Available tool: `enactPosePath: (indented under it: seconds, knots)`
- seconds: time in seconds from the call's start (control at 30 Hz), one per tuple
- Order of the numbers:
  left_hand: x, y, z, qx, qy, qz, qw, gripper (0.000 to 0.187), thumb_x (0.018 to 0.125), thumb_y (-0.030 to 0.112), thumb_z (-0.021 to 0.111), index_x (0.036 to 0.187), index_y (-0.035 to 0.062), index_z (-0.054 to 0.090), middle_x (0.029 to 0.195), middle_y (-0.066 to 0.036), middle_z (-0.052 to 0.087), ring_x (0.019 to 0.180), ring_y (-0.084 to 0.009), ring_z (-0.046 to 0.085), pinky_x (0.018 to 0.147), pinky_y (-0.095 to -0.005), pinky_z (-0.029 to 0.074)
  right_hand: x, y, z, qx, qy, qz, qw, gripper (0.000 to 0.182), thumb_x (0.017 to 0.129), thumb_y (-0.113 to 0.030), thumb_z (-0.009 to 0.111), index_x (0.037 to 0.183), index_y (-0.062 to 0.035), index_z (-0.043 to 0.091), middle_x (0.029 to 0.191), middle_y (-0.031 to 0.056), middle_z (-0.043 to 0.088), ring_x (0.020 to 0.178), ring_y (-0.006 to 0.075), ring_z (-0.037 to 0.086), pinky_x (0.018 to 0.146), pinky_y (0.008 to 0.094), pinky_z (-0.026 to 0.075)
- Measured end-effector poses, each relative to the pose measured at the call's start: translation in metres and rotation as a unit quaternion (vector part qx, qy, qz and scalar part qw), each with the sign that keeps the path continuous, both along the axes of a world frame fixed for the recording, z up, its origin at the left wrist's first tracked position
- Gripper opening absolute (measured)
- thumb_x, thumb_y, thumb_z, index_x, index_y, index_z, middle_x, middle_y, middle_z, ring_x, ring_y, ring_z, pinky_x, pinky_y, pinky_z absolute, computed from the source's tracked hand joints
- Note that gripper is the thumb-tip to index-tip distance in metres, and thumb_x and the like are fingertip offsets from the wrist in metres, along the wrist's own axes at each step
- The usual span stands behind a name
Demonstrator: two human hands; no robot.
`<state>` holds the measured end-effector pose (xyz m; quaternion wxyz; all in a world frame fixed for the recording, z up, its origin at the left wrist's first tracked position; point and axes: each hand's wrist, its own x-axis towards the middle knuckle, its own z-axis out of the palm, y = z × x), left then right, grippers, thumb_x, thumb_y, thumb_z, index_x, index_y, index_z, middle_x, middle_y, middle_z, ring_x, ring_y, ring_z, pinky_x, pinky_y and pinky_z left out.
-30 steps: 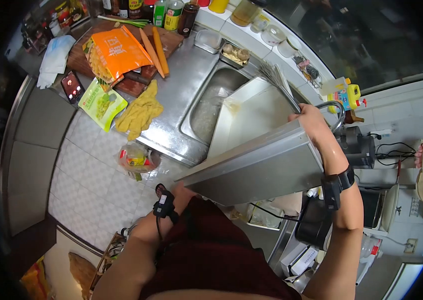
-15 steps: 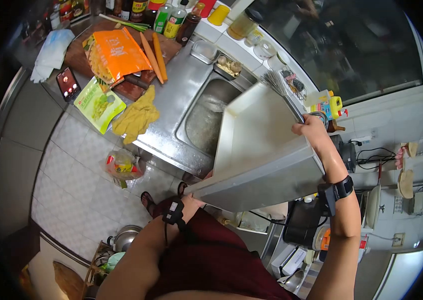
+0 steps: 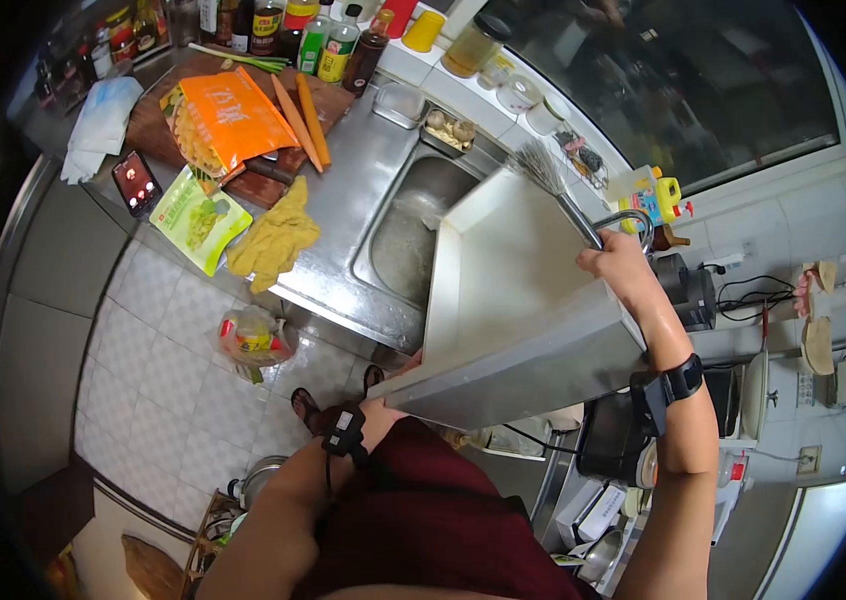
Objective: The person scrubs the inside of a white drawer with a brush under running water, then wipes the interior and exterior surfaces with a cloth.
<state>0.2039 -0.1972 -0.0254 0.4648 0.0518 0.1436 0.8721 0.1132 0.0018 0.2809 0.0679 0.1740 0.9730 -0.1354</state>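
A large drawer [image 3: 523, 245] with a white inside and a grey metallic front is held tilted at the right side of the sink [image 3: 413, 230]. My left hand [image 3: 380, 420] grips its near lower corner, with the fingers mostly hidden behind the panel. At the upper right corner, my right hand [image 3: 618, 262] is closed over the rim. Just beyond that hand are the curved metal faucet [image 3: 633, 218] and a wire whisk [image 3: 548, 178] whose handle points towards my fingers. Wet streaks show on the sink bottom.
Left of the sink, a cutting board [image 3: 168, 110] bears an orange food bag [image 3: 233, 115] and carrots [image 3: 313, 115]. A yellow cloth [image 3: 278, 240], green packet [image 3: 201, 220] and phone [image 3: 135, 183] lie near the counter edge. A plastic bag [image 3: 251, 338] is on the floor.
The drawer and both hands have shifted slightly left. Splashing water seen in the sink earlier has thinned out, and more of the sink bottom shows. More of the faucet and whisk handle is visible.
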Motion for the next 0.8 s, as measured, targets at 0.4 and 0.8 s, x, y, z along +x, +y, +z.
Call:
enactPosePath:
  seconds: [0.4,0.8]
  knots:
    - [-0.045,-0.023,0.025,-0.094,0.082,0.027,0.992,0.060,0.080,-0.004,0.053,0.139,0.0021,0.039,0.123,-0.013,0.057,0.103,-0.0198,0.061,0.089,-0.0325,0.050,0.084,0.120,-0.087,-0.128,0.122,-0.074,0.982,0.026,0.076,-0.023,0.064,0.090,-0.0010,0.062,0.063,0.0047,0.055,0.061,0.0119,0.052,0.057,0.0289,0.042]
    - [-0.076,-0.001,0.031,-0.177,0.036,-0.060,0.982,0.079,0.068,-0.018,0.049,0.143,0.0069,0.036,0.123,-0.009,0.059,0.102,-0.0168,0.062,0.082,-0.0274,0.050,0.155,0.196,-0.251,-0.386,0.149,-0.178,0.893,0.023,0.084,-0.011,0.065,0.103,0.0001,0.060,0.078,-0.0007,0.060,0.069,0.0062,0.051,0.061,0.0235,0.043]
